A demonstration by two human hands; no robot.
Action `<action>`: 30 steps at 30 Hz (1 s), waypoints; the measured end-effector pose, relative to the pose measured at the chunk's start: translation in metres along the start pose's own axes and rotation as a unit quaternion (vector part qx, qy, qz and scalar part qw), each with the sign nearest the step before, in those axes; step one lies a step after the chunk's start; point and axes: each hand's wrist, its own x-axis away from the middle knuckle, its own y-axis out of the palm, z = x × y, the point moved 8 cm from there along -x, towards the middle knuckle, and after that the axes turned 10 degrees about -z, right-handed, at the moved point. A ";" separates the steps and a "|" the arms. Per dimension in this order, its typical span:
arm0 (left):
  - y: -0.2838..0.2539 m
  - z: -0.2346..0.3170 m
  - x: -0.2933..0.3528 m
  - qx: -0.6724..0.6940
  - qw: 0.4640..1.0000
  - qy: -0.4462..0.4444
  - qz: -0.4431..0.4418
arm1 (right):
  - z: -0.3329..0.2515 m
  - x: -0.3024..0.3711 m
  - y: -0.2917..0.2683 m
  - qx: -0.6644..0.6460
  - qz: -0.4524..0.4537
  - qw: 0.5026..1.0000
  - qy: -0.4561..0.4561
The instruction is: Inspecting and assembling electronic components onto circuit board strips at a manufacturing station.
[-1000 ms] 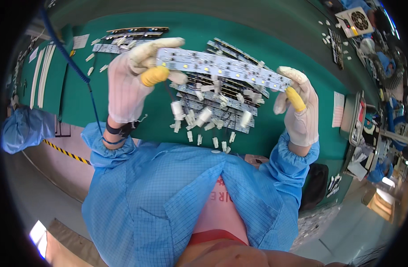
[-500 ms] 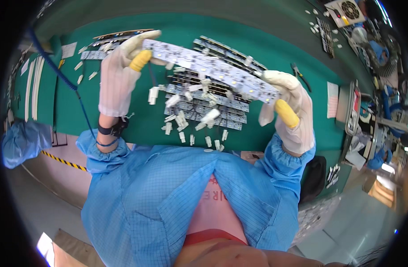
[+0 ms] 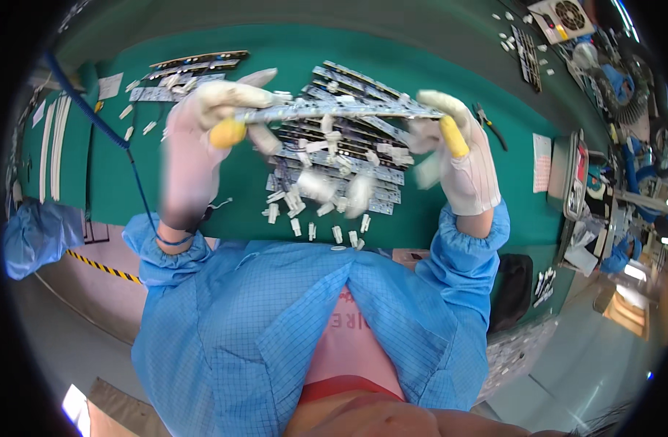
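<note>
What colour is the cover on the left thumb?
The thumb cover is yellow, best seen in the head view.

L hand [image 3: 211, 111] & R hand [image 3: 461, 153] raised, gloved, well apart, each pinching betw. thumb & fingers; L wrist [image 3: 184, 210] (pretty blurry, tbh) upright-ish, L fingers pointing R.

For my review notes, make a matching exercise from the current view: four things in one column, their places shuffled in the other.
Things
1. Raised board strip
2. Pliers
3. Long white strips
4. Fan box

Places
A. Far left, on a green surface
B. Between the left hand and the right hand
C. Upper right of the view
D. Just right of the right hand

Pairs: 1-B; 2-D; 3-A; 4-C
</note>
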 end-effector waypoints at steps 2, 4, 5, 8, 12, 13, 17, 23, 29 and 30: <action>-0.020 -0.015 0.011 -0.189 0.979 -0.052 0.052 | 0.011 0.004 -0.006 -0.037 -0.029 0.998 0.042; -0.007 -0.014 0.007 -0.104 0.983 -0.129 0.079 | 0.014 0.008 -0.009 -0.043 -0.026 0.998 0.038; -0.011 -0.015 0.010 -0.156 0.976 -0.122 0.088 | 0.009 0.009 -0.007 -0.049 -0.039 0.998 0.026; -0.019 -0.023 0.005 -0.211 0.967 -0.115 0.088 | -0.014 0.014 0.000 -0.004 -0.034 0.999 -0.001; -0.013 -0.024 -0.002 -0.092 0.979 -0.152 0.099 | -0.026 0.013 0.014 0.030 -0.130 0.989 -0.061; -0.014 -0.026 0.001 -0.027 0.982 -0.146 0.115 | -0.019 0.013 0.011 -0.035 -0.105 0.994 -0.019; -0.013 -0.015 0.000 -0.101 0.972 -0.171 0.127 | -0.002 0.008 0.011 -0.174 -0.083 0.980 0.041; -0.012 -0.016 0.000 -0.240 0.962 -0.123 0.036 | 0.020 0.008 0.008 -0.257 -0.066 0.961 0.076; 0.017 -0.005 -0.006 0.276 0.960 0.037 -0.010 | 0.011 -0.004 0.010 -0.226 -0.044 0.973 0.027; -0.001 -0.024 0.003 0.022 0.990 -0.134 0.048 | 0.005 -0.004 0.011 -0.227 -0.047 0.972 0.022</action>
